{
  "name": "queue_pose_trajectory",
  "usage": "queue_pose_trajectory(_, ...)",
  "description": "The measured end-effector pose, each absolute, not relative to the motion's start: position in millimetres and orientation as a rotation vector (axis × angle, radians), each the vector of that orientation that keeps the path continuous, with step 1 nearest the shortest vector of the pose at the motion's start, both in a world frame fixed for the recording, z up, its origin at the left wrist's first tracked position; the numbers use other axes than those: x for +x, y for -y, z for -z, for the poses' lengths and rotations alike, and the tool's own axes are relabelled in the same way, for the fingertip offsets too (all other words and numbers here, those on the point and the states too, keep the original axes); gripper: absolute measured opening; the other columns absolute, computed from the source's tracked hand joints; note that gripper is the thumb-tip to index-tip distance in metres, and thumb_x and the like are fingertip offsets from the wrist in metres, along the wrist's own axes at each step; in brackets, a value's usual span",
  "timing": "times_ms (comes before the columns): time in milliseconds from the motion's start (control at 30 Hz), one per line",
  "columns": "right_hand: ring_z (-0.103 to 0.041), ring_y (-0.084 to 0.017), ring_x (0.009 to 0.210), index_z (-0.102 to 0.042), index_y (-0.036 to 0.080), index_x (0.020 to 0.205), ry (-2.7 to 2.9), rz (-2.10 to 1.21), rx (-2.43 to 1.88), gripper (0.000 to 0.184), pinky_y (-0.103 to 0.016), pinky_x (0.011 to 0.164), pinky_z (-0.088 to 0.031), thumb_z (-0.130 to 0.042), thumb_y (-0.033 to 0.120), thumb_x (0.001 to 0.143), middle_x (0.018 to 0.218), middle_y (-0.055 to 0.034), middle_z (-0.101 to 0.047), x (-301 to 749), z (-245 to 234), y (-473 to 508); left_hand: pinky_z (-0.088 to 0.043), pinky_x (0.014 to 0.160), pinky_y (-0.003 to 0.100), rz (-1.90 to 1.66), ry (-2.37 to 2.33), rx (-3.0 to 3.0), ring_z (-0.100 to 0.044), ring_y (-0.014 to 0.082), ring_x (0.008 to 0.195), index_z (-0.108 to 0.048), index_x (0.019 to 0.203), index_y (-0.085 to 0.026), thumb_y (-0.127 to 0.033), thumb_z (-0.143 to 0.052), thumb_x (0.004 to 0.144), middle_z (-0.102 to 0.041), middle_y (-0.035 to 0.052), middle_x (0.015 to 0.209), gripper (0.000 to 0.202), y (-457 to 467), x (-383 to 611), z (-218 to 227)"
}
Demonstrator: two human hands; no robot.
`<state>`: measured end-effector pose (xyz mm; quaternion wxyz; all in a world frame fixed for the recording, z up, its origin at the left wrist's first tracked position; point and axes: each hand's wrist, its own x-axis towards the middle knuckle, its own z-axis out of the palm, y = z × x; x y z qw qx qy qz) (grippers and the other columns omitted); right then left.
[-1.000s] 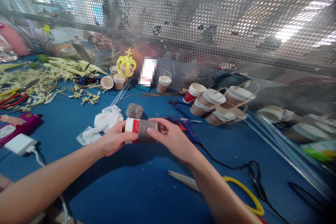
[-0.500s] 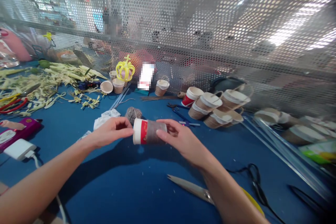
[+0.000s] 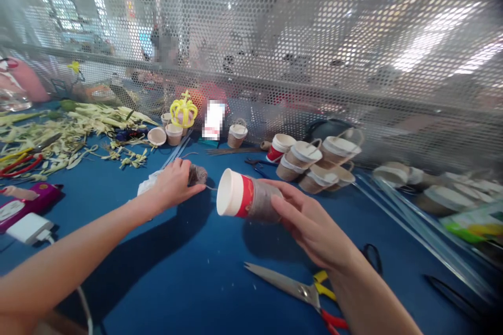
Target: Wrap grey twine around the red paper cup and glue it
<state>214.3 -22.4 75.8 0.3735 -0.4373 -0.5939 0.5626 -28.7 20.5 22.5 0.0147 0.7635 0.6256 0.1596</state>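
My right hand [image 3: 310, 220] grips a paper cup [image 3: 236, 193] lying on its side in the air, its white mouth toward the left. Grey yarn wraps the cup's lower part, and a red band shows beside the wrapping. My left hand [image 3: 173, 183] is at a ball of grey yarn [image 3: 198, 174], thumb in front and fingers curled at its left side. A thin strand runs from near the thumb toward the cup. A crumpled white wrapper [image 3: 146, 184] lies partly behind my left hand. Scissors [image 3: 286, 282] with yellow and red handles lie below the cup, partly covered by my right forearm.
Twine-wrapped cups [image 3: 302, 154] cluster at the right, with clear rods [image 3: 408, 220] beyond. Pale plant strips [image 3: 78, 125] heap at the left, near a purple power strip [image 3: 29, 204] with a white charger [image 3: 30, 227]. A perforated metal screen [image 3: 243, 36] bounds the back.
My left hand has left the cup's rim and moved to the yarn ball. My right hand has carried the cup right and turned its mouth more toward me.
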Motion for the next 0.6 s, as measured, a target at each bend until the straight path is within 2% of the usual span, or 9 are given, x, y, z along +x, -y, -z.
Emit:
queue_pose_trajectory(100,-0.056,-0.021,0.094,-0.049,0.018,0.11,1.504,-1.43,-1.113,0.044,-0.031,0.076,-0.046,-0.057,0.042,0.074,0.107,-0.0094,-0.06,218.3,-76.8,24.0,-0.041,0.073,0.044,-0.318,-2.047,2.314,-0.053,0.0342,0.09,-0.046,0.099,-0.006,-0.054,-0.047,0.069,-0.053,0.0208,0.097,0.057,-35.0,-17.5,-20.8)
queue_pose_trajectory(200,-0.058,-0.021,0.091,-0.049,0.019,0.111,1.475,-1.409,-1.085,0.045,-0.032,0.078,-0.046,-0.057,0.042,0.073,0.106,-0.0087,-0.06,224.0,-82.9,25.4,-0.041,0.074,0.045,-0.24,-1.97,2.376,-0.053,0.0343,0.089,-0.044,0.105,-0.004,-0.046,-0.044,0.073,-0.051,0.0225,0.1,0.053,-52.7,-14.7,-20.8)
queue_pose_trajectory(267,-0.059,-0.021,0.09,-0.05,0.021,0.111,1.457,-1.4,-1.066,0.044,-0.033,0.077,-0.047,-0.056,0.042,0.073,0.105,-0.0085,-0.06,227.6,-87.5,26.9,-0.038,0.084,0.04,-0.204,-1.79,2.49,-0.05,0.0299,0.098,-0.044,0.11,-0.011,-0.032,-0.051,0.069,-0.05,0.0161,0.108,0.047,-65.7,-17.3,-22.3)
queue_pose_trajectory(333,-0.059,-0.021,0.088,-0.051,0.023,0.11,1.44,-1.396,-1.054,0.041,-0.033,0.076,-0.048,-0.055,0.041,0.074,0.105,-0.008,-0.061,230.2,-91.0,28.4,-0.036,0.088,0.031,-0.153,-1.6,2.574,-0.048,0.0244,0.103,-0.042,0.115,-0.018,-0.022,-0.056,0.062,-0.05,0.0086,0.113,0.056,-77.7,-21.4,-24.0)
queue_pose_trajectory(400,-0.06,-0.021,0.088,-0.052,0.025,0.11,1.424,-1.397,-1.047,0.039,-0.032,0.076,-0.048,-0.055,0.041,0.075,0.105,-0.0077,-0.061,231.6,-92.6,29.4,-0.036,0.089,0.028,-0.126,-1.51,2.603,-0.048,0.0216,0.104,-0.042,0.117,-0.02,-0.017,-0.054,0.061,-0.047,0.0072,0.117,0.058,-86.9,-24.8,-24.6)
queue_pose_trajectory(500,-0.06,-0.021,0.088,-0.052,0.023,0.111,1.412,-1.406,-1.037,0.041,-0.034,0.077,-0.047,-0.056,0.041,0.074,0.104,-0.008,-0.061,232.4,-92.3,29.5,-0.037,0.088,0.035,-0.132,-1.548,2.587,-0.045,0.0283,0.108,-0.038,0.122,-0.019,-0.023,-0.058,0.059,-0.038,0.0126,0.125,0.065,-93.9,-26.6,-21.9)
queue_pose_trajectory(600,-0.059,-0.021,0.089,-0.052,0.025,0.11,1.424,-1.418,-1.028,0.038,-0.034,0.078,-0.048,-0.055,0.04,0.075,0.106,-0.0073,-0.06,232.7,-91.1,28.4,-0.04,0.083,0.04,-0.169,-1.64,2.544,-0.05,0.0311,0.101,-0.035,0.123,-0.014,-0.037,-0.055,0.064,-0.039,0.0173,0.119,0.067,-97.1,-25.4,-17.9)
